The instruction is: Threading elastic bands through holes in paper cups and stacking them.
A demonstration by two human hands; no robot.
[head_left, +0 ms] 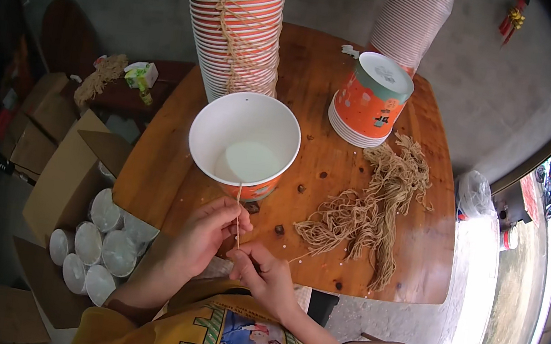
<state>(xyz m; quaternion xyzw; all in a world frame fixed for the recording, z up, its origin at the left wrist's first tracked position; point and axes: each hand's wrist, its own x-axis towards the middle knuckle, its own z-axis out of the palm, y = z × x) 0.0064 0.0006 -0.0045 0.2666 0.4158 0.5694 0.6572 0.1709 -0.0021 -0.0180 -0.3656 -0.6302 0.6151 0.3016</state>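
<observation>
An orange paper bucket with a white inside (252, 135) stands open end up at the table's near side, a small hole in its far wall. From its near rim a thin tan string (239, 219) runs down toward me. My left hand (214, 226) pinches this string just below the rim. Lower and to the right, my right hand (263, 270) has its fingers closed on the string's lower part. A loose heap of tan strings (377, 208) lies on the table to the right of the bucket.
Behind the bucket rises a tall stack of orange buckets (233, 43) with strings hanging down its side. Upturned buckets (373, 101) stand at the right, before a wrapped white stack (415, 17). Left of the wooden table (316, 177), a cardboard box (64, 180) holds several wrapped white cups (88, 243).
</observation>
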